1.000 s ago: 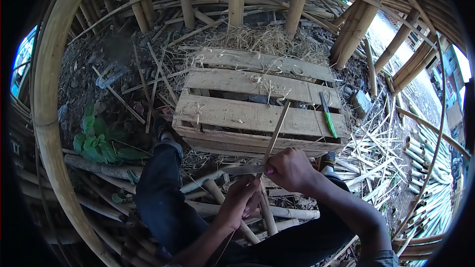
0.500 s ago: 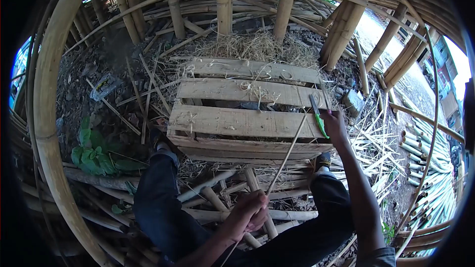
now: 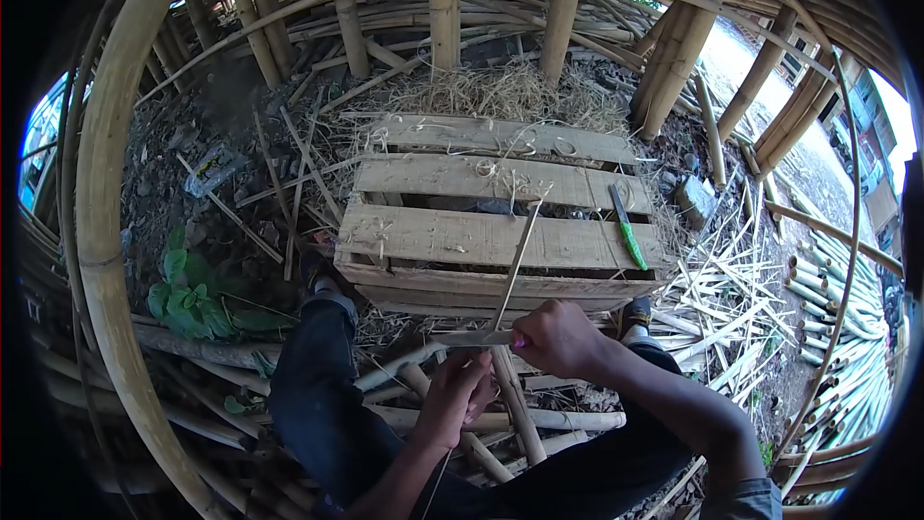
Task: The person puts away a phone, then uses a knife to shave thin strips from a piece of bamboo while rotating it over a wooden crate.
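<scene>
My left hand (image 3: 458, 395) is closed round a thin bamboo strip (image 3: 521, 255), whose far end rests over the wooden crate (image 3: 433, 236). Just to its right, my right hand (image 3: 563, 339) grips a knife by a pink handle. The knife blade (image 3: 474, 338) lies across the strip, close above my left fingers. On the crate's right side lies a second knife with a green handle (image 3: 630, 243), touched by neither hand. Thin curled shavings (image 3: 486, 169) are scattered over the slats.
Bamboo poles (image 3: 445, 10) stand behind the crate, and a curved one (image 3: 101, 231) rises at the left. Cut bamboo (image 3: 828, 327) is stacked at the right beside pale splinters (image 3: 731, 313). A leafy plant (image 3: 188, 303) grows at the left. Poles lie under my legs.
My right hand has come down and left from the green-handled knife to the strip, with the pink-handled knife. The strip's far end has shifted left, and my left hand has moved slightly left.
</scene>
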Motion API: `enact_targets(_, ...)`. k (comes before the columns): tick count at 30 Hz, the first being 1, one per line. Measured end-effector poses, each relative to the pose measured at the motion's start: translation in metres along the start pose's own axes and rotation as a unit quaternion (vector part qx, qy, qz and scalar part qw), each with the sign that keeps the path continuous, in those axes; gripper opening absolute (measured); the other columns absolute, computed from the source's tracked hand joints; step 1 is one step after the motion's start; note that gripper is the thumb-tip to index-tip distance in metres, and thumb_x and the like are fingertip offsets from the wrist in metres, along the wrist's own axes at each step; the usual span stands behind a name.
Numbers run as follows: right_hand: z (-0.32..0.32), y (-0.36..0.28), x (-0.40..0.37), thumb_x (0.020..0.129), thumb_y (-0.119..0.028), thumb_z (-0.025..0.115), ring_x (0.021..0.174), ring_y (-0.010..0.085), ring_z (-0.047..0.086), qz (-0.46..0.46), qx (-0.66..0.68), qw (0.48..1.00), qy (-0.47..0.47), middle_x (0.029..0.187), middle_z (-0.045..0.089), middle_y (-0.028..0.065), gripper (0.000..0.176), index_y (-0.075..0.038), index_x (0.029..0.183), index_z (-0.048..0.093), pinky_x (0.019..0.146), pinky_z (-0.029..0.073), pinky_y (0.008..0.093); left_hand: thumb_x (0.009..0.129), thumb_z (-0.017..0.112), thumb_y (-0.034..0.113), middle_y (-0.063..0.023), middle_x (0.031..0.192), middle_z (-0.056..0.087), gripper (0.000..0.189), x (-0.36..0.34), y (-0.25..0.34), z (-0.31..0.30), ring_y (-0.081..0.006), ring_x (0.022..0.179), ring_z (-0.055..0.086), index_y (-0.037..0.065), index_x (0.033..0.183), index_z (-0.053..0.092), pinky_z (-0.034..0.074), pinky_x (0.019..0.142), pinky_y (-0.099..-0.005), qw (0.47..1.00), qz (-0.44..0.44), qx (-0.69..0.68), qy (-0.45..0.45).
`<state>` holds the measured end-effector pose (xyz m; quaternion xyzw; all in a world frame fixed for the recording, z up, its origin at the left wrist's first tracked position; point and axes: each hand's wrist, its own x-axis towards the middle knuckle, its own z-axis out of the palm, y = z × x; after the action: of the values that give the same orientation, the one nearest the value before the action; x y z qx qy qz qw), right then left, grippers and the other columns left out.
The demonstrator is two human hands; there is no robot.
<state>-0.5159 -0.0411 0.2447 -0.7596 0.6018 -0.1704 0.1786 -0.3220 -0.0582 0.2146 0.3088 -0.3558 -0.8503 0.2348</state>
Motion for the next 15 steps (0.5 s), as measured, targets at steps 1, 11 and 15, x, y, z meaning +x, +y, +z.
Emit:
enact_targets(1,0.004,-0.005,0.000,0.071,-0.015,0.061,0.058,0.0315,0.061,0.017,-0.013,1.000,0.013,0.062,0.061,0.0137,0.010,-0.005,0.071,0.063,0.053,0.049,0.0410,0.093,0.050,0.028,0.0051,0.048,0.034,0.023,0.000,0.000,0.002,-0.0028,0.035,0.027,0.008,0.083,0.048,0.021,0.034,-0.0203,0.997,0.019,0.048,0.055)
enact_targets(11,-0.049,0.093,0.017,0.085,-0.020,0.051,0.043,0.0327,0.047,0.288,-0.049,0.923,0.250,0.054,0.046,0.0228,0.030,0.006,0.069,0.053,0.048,0.038,0.0423,0.094,0.051,0.021,0.0053,0.049,0.034,0.019,-0.011,-0.012,0.013,-0.0021,0.042,0.030,0.004,0.086,0.049,0.023,0.039,-0.0211,0.984,0.079,0.155,0.031)
enact_targets(15,-0.043,0.130,-0.005,0.083,-0.016,0.052,0.042,0.0112,0.032,0.321,0.160,0.882,0.304,0.045,0.036,0.0002,0.031,-0.002,0.056,0.044,0.042,0.025,0.0321,0.095,0.048,0.024,0.0049,0.048,0.035,0.019,-0.005,-0.017,0.013,-0.0023,0.037,0.028,0.007,0.086,0.048,0.022,0.035,-0.0198,0.996,0.023,0.044,-0.068)
